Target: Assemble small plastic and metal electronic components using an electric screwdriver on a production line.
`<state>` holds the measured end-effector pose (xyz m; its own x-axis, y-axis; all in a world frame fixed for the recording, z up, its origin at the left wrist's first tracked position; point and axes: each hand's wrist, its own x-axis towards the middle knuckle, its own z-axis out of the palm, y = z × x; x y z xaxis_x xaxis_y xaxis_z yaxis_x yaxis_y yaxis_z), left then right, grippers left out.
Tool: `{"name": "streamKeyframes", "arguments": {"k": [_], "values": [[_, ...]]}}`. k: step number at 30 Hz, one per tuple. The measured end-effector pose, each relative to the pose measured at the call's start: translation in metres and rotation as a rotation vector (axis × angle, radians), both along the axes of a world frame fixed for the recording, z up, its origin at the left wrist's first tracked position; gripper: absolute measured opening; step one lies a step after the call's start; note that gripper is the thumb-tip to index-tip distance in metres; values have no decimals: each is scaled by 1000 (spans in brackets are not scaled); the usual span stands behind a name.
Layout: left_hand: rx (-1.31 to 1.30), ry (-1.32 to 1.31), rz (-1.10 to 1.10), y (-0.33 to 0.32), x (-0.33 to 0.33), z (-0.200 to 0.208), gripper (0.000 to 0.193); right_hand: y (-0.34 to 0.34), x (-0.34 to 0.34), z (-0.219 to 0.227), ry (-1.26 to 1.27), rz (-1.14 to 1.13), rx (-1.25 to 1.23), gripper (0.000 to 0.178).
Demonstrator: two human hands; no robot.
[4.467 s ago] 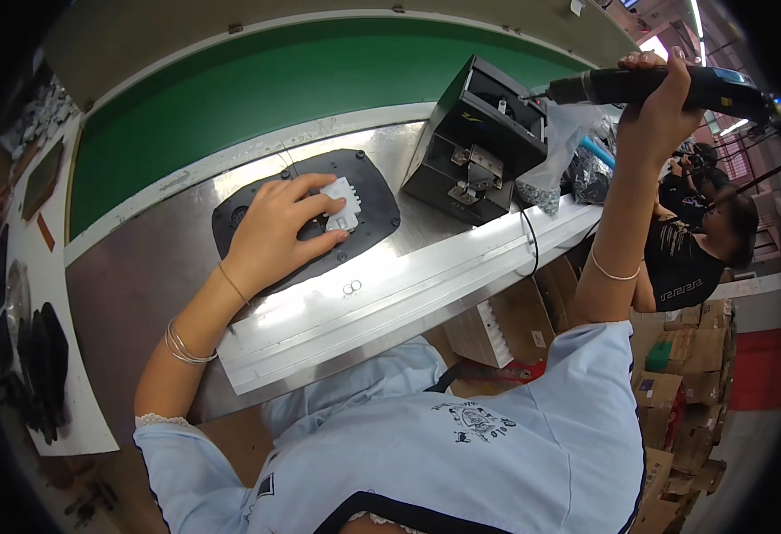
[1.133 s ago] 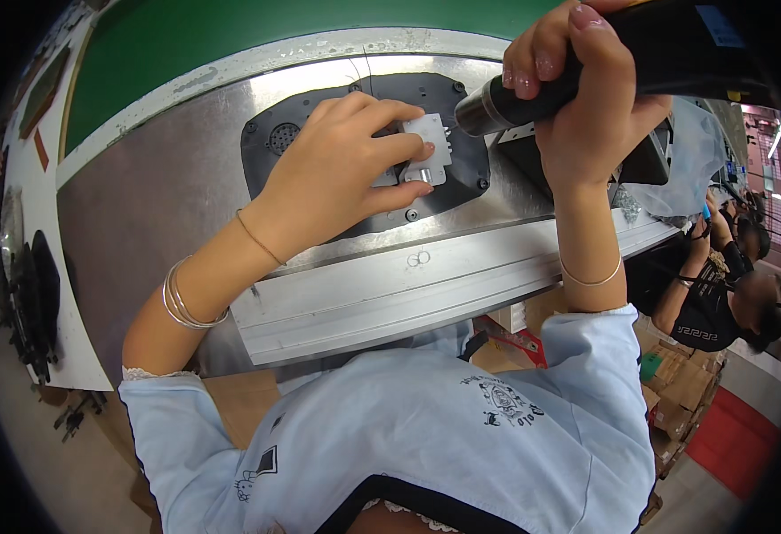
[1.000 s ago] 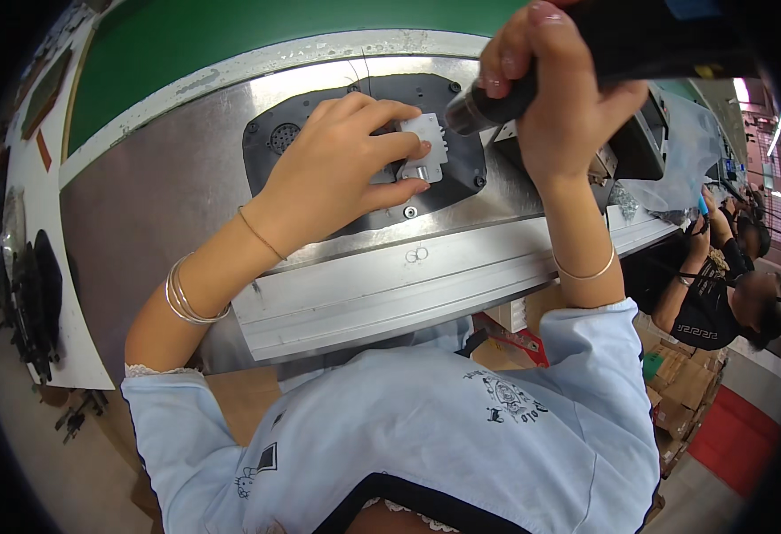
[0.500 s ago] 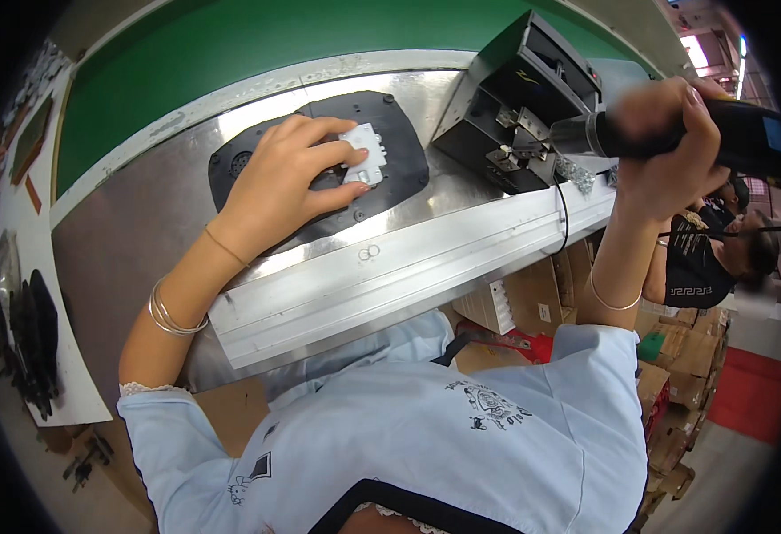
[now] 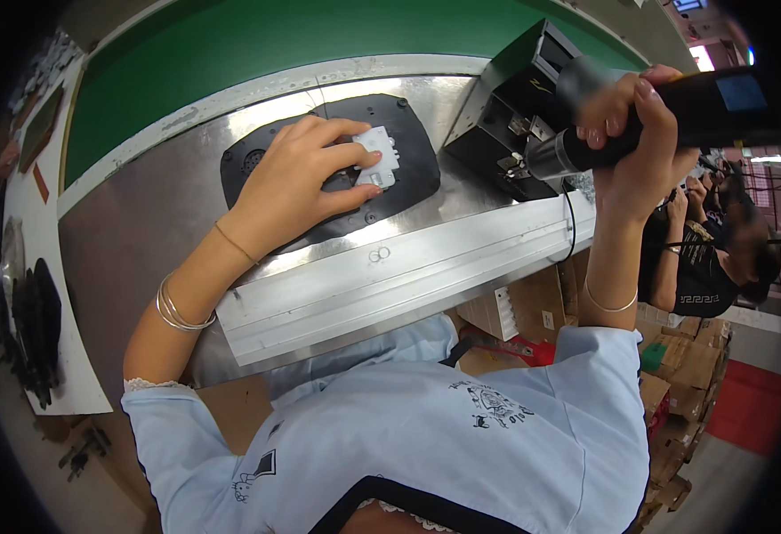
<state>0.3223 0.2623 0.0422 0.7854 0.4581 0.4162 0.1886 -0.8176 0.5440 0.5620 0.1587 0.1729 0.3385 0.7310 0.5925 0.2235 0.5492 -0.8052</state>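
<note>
My left hand lies flat on a black oval plastic panel on the steel bench, its fingers pinning a small white plastic part against the panel. My right hand is raised at the right, wrapped around a black electric screwdriver. The driver's metal tip points left and hangs over a black box-shaped unit, apart from the panel.
A green conveyor belt runs behind the steel bench. A pale aluminium rail edges the bench front. Dark parts lie on a white board at the left. Cardboard boxes and another seated person are at the right.
The screwdriver was at the white part a second ago; my right hand has lifted it away to the right. My left hand stays on the white part and the panel.
</note>
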Motion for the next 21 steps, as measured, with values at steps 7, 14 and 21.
{"name": "streamKeyframes", "arguments": {"k": [7, 14, 21], "values": [[19, -18, -8, -1, -2, -3, 26, 39, -50, -27, 169, 174, 57, 26], [23, -42, -12, -1, -3, -6, 26, 58, -63, -40, 145, 197, 18, 17], [39, -53, -42, -1, 0, 1, 27, 56, -59, -42, 125, 197, 35, 19]]}}
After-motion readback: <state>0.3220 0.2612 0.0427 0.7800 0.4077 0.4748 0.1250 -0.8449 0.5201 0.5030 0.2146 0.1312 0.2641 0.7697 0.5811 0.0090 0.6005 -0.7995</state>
